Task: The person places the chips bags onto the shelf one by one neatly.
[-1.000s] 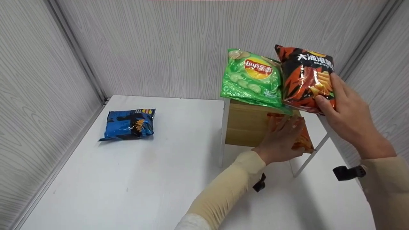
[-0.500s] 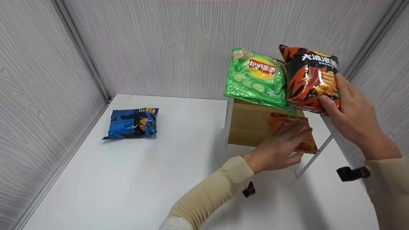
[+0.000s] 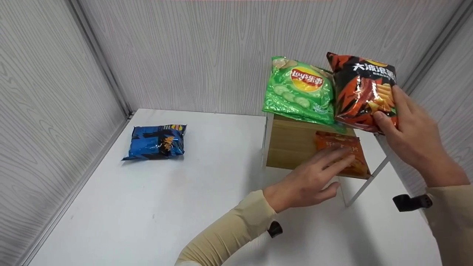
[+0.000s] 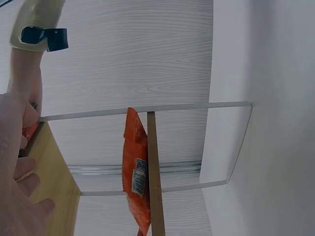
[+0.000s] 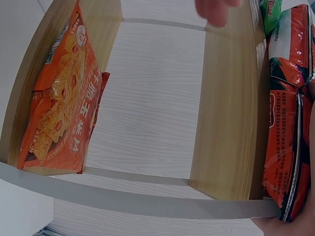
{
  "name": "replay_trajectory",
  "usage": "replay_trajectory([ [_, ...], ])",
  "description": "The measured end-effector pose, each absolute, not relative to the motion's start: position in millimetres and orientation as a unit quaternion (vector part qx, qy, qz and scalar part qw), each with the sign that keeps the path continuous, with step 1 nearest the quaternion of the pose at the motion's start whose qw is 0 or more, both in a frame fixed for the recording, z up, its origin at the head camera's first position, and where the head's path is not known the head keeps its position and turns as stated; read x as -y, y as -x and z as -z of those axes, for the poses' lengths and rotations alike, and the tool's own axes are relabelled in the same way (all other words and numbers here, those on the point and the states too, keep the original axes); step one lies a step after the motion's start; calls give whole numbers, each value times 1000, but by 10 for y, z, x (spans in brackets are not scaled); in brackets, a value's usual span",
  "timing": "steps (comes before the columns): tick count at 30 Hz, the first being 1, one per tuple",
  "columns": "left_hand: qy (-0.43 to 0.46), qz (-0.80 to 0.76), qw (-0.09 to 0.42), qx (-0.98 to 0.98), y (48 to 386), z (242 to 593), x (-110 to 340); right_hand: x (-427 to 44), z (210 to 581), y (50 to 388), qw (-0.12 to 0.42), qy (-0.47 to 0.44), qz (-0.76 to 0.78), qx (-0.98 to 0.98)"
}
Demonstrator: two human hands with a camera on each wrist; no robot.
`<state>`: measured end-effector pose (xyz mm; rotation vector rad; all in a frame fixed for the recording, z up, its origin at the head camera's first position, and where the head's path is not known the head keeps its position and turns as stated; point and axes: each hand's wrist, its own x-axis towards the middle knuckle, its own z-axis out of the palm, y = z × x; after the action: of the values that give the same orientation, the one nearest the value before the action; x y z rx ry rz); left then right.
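My right hand [image 3: 417, 138] grips the right side of a black-and-red bag of potato chips [image 3: 360, 96], thumb in front, at the top of a small wooden-boarded rack [image 3: 284, 147]. Beside it on the top board lies a green Lay's chip bag [image 3: 295, 90]. An orange snack bag [image 3: 336, 139] rests on the rack's lower board, also seen in the right wrist view. In front of that orange bag my left hand [image 3: 306, 181] has its fingers extended and holds nothing; it partly hides the bag in the head view.
A blue-and-black chip bag [image 3: 157, 142] lies on the white table [image 3: 207, 184] to the left. White metal legs [image 3: 366, 183] carry the rack. Grey wood-grain walls [image 3: 184, 55] stand behind and at both sides.
My left hand has drawn back leftward and toward me from the orange bag, uncovering more of it. The right hand keeps its hold on the black-and-red bag. The view has shifted slightly.
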<state>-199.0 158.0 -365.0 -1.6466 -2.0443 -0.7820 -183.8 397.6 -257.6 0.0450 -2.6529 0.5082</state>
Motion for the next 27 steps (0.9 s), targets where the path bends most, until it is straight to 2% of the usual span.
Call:
replay_trajectory([
  [14, 578, 285, 276, 713, 1854, 3667, -937, -3982, 2572, 1832, 210, -11, -177, 962],
  [27, 541, 314, 336, 705, 1894, 3664, -310, -3970, 2567, 1828, 209, -13, -173, 962],
])
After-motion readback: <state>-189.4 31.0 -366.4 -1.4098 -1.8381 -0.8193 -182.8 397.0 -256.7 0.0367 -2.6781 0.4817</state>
